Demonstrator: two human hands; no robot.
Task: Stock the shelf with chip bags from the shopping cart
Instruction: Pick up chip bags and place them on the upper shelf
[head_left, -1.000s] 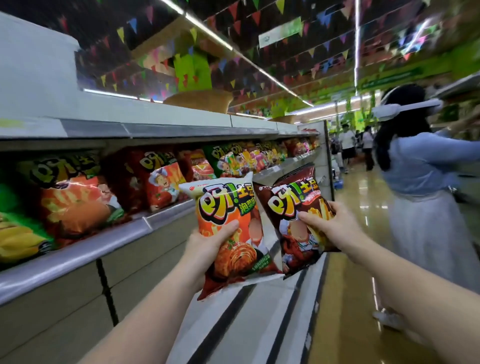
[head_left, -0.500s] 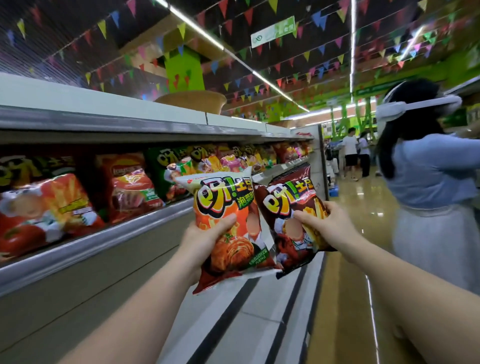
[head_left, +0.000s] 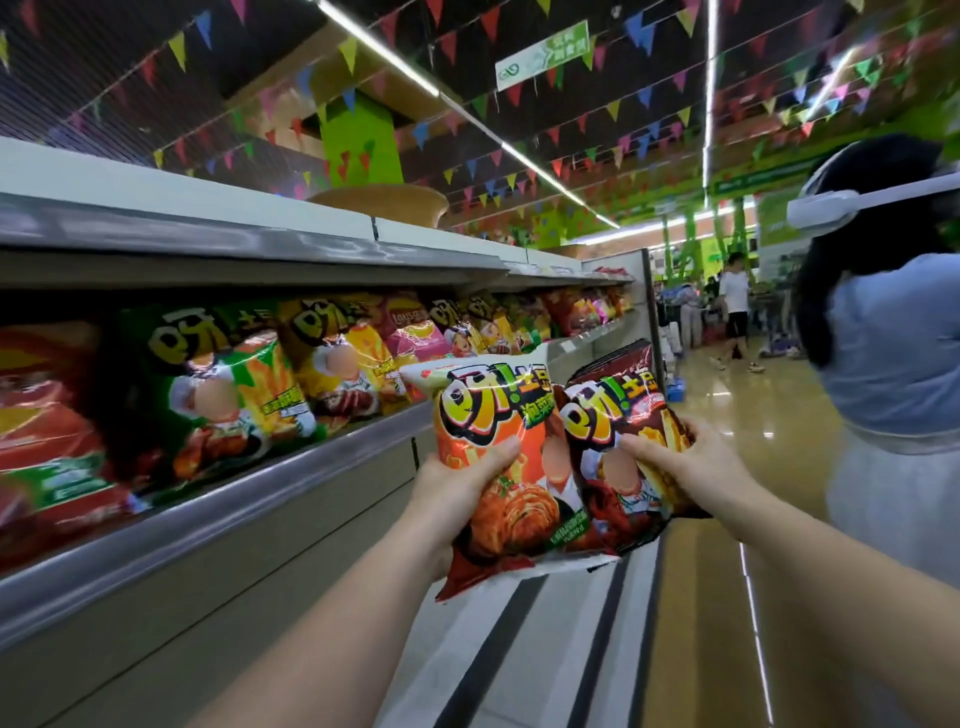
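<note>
Chip bags first: in the head view you've got the orange bag (head_left: 501, 467) pinched in your left hand (head_left: 460, 486) and the dark red bag (head_left: 621, 447) in your right hand (head_left: 691, 467), both upright in mid-air just off the shelf (head_left: 260, 488) edge, touching each other, w/ the cart not in view. Match each to its flavour row, slide it in bottom-first & face out over the lip, one at a time so you don't crush the bags already there or bump the person (head_left: 893, 364) on your right. Both arms are stretched fwd, thumbs on the bags' fronts, fingers behind.
</note>
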